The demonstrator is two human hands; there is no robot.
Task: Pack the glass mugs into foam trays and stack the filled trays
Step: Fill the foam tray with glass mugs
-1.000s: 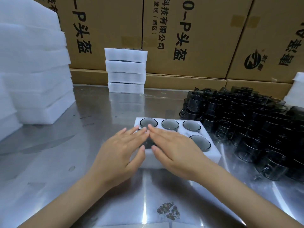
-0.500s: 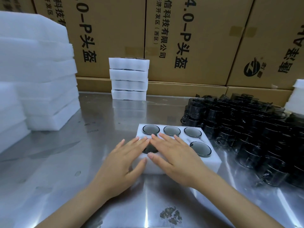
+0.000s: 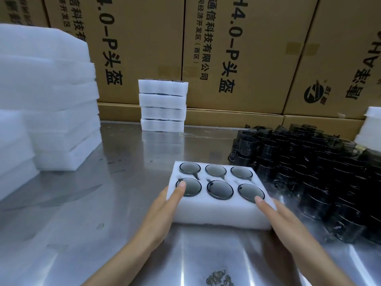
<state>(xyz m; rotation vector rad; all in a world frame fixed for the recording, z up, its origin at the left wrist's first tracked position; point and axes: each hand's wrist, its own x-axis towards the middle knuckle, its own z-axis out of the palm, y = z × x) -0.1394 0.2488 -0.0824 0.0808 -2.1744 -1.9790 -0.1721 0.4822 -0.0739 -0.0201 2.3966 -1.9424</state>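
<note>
Left hand (image 3: 162, 211) and right hand (image 3: 274, 213) clasp filled foam tray (image 3: 218, 213) — loose mugs (image 3: 321, 182) right, stacked trays (image 3: 162, 106) behind

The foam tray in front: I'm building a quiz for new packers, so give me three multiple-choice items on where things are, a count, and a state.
1. Where is the stack of filled trays?
A. far side, by the cartons
B. on the loose mugs
C. under the hands

2. How many mugs does the foam tray hold?
A. four
B. six
C. nine

3. How is the tray held?
A. untouched
B. one hand only
C. gripped at both ends

Key: 1 A, it stands against the cartons. 2 B, two rows of three. 3 C, left hand and right hand clasp opposite ends.
</note>
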